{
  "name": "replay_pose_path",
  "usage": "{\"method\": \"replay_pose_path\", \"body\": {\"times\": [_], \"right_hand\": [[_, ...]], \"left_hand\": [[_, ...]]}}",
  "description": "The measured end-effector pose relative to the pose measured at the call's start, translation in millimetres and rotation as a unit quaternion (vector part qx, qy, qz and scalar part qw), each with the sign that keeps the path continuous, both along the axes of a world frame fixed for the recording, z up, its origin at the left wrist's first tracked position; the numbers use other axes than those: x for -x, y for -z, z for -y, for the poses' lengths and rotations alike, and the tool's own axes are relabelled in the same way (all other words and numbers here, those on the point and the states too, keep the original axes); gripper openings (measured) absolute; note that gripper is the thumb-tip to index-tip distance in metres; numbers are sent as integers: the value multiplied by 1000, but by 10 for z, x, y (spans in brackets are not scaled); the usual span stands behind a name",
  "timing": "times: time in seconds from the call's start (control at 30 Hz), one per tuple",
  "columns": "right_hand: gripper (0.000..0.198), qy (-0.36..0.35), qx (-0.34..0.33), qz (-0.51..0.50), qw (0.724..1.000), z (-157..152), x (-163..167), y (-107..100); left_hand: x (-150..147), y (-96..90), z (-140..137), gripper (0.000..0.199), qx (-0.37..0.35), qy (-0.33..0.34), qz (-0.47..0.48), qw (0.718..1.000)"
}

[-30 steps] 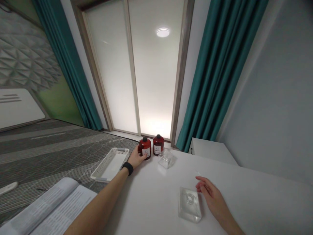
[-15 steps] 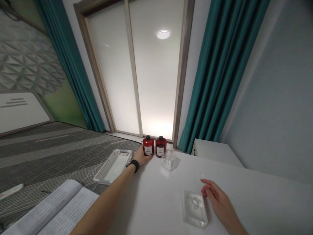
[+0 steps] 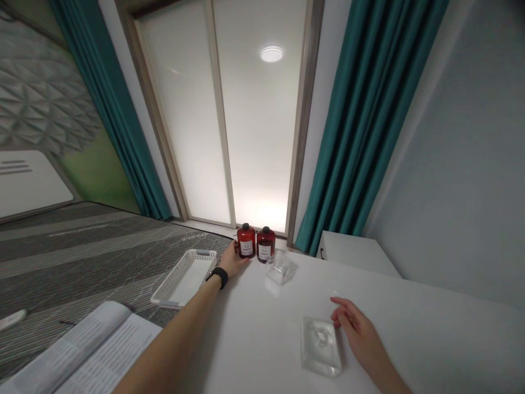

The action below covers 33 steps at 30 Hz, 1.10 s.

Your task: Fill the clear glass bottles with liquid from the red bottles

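Two red bottles with black caps and white labels stand side by side at the far edge of the white table. My left hand [image 3: 232, 261], with a black band on its wrist, grips the left red bottle [image 3: 246, 247] low on its left side, the thumb near its base. Just beside it is the right red bottle [image 3: 266, 250]. A clear box-like piece [image 3: 280, 268] lies in front of that one. My right hand [image 3: 356, 327] hovers by a square clear container [image 3: 321, 355] with a round ring on top. Its index finger is stretched out, the others loosely bent, with nothing visible in them.
A white perforated basket [image 3: 162, 293] and an open book [image 3: 98, 345] lie on the grey patterned surface [image 3: 123, 262] at left. A white cabinet [image 3: 353, 254] stands beyond the white table [image 3: 254, 328], below the teal curtain [image 3: 353, 180].
The left red bottle now stands closer to the right one, my left hand still at its side. My right hand stays by the clear container. The whole view has shifted slightly.
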State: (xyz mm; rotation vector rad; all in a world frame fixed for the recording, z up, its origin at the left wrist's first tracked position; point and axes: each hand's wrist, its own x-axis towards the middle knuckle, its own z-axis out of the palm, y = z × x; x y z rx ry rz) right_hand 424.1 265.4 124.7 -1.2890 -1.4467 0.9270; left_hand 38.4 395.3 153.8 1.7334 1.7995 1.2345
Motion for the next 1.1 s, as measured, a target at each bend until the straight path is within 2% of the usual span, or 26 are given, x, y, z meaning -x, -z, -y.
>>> {"method": "replay_pose_path", "body": {"times": [0.13, 0.23, 0.3, 0.4, 0.5, 0.63, 0.7, 0.8, 0.97, 1.03, 1.1], "right_hand": [[32, -5, -9, -12, 1000, -6, 3, 2], [32, -4, -13, -13, 1000, -6, 11, -13], [31, -1, -19, -19, 1000, -2, 24, -33], [30, 5, -28, -30, 999, 8, 50, -64], [31, 16, -36, -35, 999, 14, 75, -80], [32, 50, -45, -28, 997, 7, 47, -108], [32, 85, -57, -17, 995, -7, -32, -146], [31, 152, -78, 3, 985, -39, -247, -222], [29, 241, -92, 44, 965, -108, -636, -259], [27, 250, -90, 69, 962, -141, -701, -216], [26, 242, -88, 100, 961, -171, -697, -154]], "left_hand": [[21, -60, 271, 57, -52, -35, 14, 998], [-76, -95, 546, 34, -88, -56, 30, 994], [-232, -124, 742, 26, -90, -27, 42, 995], [-578, -206, 1027, 20, -66, 89, 44, 993], [-969, -338, 1244, 25, -59, 250, 24, 966], [-1392, -452, 1349, 30, -115, 397, -31, 910], [-1518, -423, 1354, 38, -123, 412, -9, 903], [-1582, -276, 1375, 54, -111, 408, 50, 905], [-1494, -21, 1443, 93, -9, 462, 62, 885], [-1473, 12, 1446, 98, 38, 460, 38, 886], [-1482, 5, 1438, 93, 57, 451, 7, 891]]}}
